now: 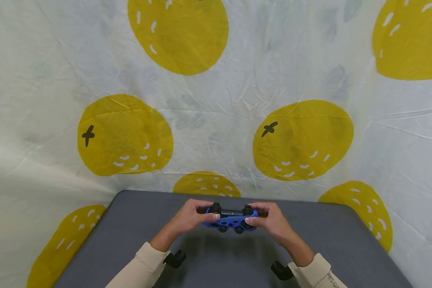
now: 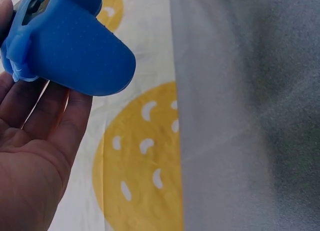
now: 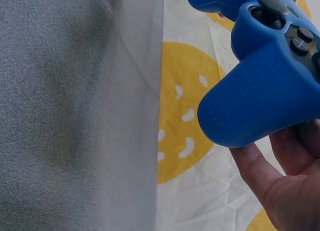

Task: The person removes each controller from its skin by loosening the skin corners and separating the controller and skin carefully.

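A game controller [image 1: 232, 221] in a blue sleeve is held up above the grey table, its buttons and sticks partly showing. My left hand [image 1: 191, 217] grips one end, with the thumb lying across the top face. At the other end, my right hand [image 1: 273, 221] pinches it with thumb and fingers. In the left wrist view, fingers of the left hand [image 2: 37, 151] support the dotted blue grip of the controller [image 2: 82, 53] from below. The right wrist view shows the controller [image 3: 265, 98] resting on fingers of the right hand [image 3: 287, 183].
The grey table [image 1: 216, 264] stretches beneath both hands. Behind it and along its sides hangs a pale sheet [image 1: 216, 92] printed with large yellow fruit. Black wrist mounts [image 1: 175, 259] stick out by the cream sleeves [image 1: 140, 268].
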